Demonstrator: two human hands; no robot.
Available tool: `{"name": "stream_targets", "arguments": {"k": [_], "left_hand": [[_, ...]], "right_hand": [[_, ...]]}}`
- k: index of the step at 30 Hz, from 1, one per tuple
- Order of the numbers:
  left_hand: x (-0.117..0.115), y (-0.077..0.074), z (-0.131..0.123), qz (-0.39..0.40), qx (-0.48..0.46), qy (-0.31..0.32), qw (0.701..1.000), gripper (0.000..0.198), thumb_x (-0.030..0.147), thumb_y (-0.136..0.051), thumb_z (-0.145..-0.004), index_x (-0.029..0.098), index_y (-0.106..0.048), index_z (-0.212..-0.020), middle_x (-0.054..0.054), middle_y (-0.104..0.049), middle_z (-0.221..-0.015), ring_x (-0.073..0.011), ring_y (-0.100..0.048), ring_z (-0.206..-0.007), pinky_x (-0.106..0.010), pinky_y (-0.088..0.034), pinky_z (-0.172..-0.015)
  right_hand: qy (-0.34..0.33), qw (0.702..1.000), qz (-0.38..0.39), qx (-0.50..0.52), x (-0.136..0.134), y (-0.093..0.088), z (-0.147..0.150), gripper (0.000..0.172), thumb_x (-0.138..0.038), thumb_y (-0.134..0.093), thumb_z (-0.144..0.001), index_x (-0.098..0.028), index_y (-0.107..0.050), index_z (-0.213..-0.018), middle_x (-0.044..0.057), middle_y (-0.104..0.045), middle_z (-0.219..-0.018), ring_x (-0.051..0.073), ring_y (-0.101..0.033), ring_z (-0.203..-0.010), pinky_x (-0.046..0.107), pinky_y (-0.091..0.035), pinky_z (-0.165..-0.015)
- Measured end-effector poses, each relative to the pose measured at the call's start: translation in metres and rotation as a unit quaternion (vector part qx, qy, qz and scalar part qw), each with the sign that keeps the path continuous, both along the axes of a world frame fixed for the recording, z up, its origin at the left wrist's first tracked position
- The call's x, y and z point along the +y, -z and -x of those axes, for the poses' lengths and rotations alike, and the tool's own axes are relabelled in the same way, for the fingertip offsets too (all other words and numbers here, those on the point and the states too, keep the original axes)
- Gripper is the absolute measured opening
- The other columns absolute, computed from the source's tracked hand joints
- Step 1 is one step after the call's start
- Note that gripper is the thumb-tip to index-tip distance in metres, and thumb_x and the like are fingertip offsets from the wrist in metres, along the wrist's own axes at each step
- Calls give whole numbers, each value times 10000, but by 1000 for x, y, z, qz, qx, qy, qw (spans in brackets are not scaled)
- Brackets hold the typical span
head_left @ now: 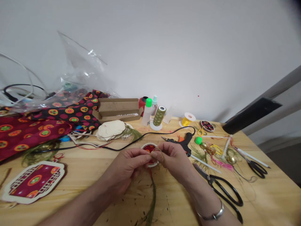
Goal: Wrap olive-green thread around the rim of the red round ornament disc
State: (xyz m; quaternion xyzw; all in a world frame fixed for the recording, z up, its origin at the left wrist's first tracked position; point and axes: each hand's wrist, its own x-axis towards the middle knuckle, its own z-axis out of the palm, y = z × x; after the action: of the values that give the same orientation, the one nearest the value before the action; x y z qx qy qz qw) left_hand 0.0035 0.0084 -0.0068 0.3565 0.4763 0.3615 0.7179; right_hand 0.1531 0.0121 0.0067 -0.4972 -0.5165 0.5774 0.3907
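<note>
Two bare hands work at the front of a pale wooden tabletop (77, 216). Between them is a small round ornament of maroon patterned fabric with a pale rim (147, 147), partly covered by the fingers. The left hand (131, 161) brings its thumb and index finger close together over the ornament's face; whether they grip it cannot be told. The right hand (172, 157), with a silver metal bracelet (218, 213) at its wrist, pinches thumb and index finger on a thin olive strand (162, 153) at the ornament's right side. Below the ornament, a red cord (150, 173) leads to an olive-green thread tassel (153, 197). To the right of the hands lie a black glue gun (187, 144) and, nearer the front, large black-handled scissors (210, 179). Behind stand a cone of olive-green thread (159, 116) and a translucent bottle with a green cap (147, 114), beside an open brown cardboard box (118, 108). At left lies a larger, scalloped maroon ornament with a cream border (35, 185).
</note>
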Motion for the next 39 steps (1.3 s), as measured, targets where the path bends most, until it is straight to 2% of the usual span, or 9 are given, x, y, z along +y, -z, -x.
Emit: {"name": "stream_targets", "arguments": {"k": [3,8,15,21,27,31,34,37,39], "left_hand": [[2,0,1,-10,-2,-17,1000,105,245,-692,-624,141,-679,-622,18,-599,-519,-29,-301,-395,-173,-152,-373],[3,1,1,-21,4,-33,999,107,242,-683,-640,135,-688,-643,24,-586,-499,-24,-289,-379,-167,-144,-362],[1,-2,0,-34,-20,-63,997,64,190,-679,-652,131,-702,-641,38,-578,-458,-12,-297,-368,-152,-155,-352],[1,-4,-3,-32,-46,-88,995,44,165,-678,-655,136,-711,-660,59,-540,-390,-11,-303,-345,-145,-176,-339],[4,1,-1,0,-96,-102,990,58,193,-698,-637,144,-687,-666,6,-658,-556,-30,-468,-430,-115,-286,-396],[5,5,4,35,-102,-83,991,100,215,-686,-653,126,-651,-685,-14,-646,-584,-4,-384,-377,-114,-196,-356],[5,8,5,46,-117,-68,990,86,199,-658,-675,124,-619,-659,14,-576,-540,-4,-341,-377,-126,-155,-356],[6,7,4,43,-135,-50,989,100,191,-632,-689,126,-600,-620,51,-467,-483,-13,-315,-381,-139,-147,-361],[6,5,4,36,-131,-52,989,88,199,-635,-686,125,-616,-641,62,-424,-473,-17,-302,-388,-142,-141,-359]], "right_hand": [[-24,998,-43,-28,1,-1,-6,87,-216,-587,-728,-152,-644,-718,-3,-642,-671,111,-557,-618,221,-439,-611],[-77,978,-137,-135,0,-2,-13,191,-160,-493,-798,-192,-681,-791,9,-677,-784,132,-580,-739,233,-433,-690],[-14,968,-160,-195,-3,1,-12,133,-154,-547,-753,-170,-648,-668,-12,-628,-625,104,-523,-591,192,-387,-538],[-44,964,-176,-195,-11,-5,-4,154,-206,-527,-785,-166,-664,-729,-5,-624,-632,96,-496,-576,179,-377,-523],[-116,899,-294,-302,-21,-3,3,204,-203,-459,-832,-172,-623,-715,-21,-559,-571,79,-421,-512,198,-311,-509],[-149,844,-351,-378,-21,3,4,219,-177,-441,-826,-168,-546,-635,-6,-572,-590,87,-446,-527,217,-298,-522],[-163,824,-369,-398,-22,4,3,203,-158,-447,-817,-174,-536,-636,5,-599,-622,99,-489,-562,225,-309,-534],[-185,833,-376,-360,-23,0,2,165,-161,-483,-797,-187,-568,-658,-2,-598,-622,108,-508,-580,229,-338,-552],[-154,863,-377,-299,-21,-3,0,138,-170,-508,-786,-190,-597,-682,10,-610,-678,121,-536,-643,236,-381,-606]]}}
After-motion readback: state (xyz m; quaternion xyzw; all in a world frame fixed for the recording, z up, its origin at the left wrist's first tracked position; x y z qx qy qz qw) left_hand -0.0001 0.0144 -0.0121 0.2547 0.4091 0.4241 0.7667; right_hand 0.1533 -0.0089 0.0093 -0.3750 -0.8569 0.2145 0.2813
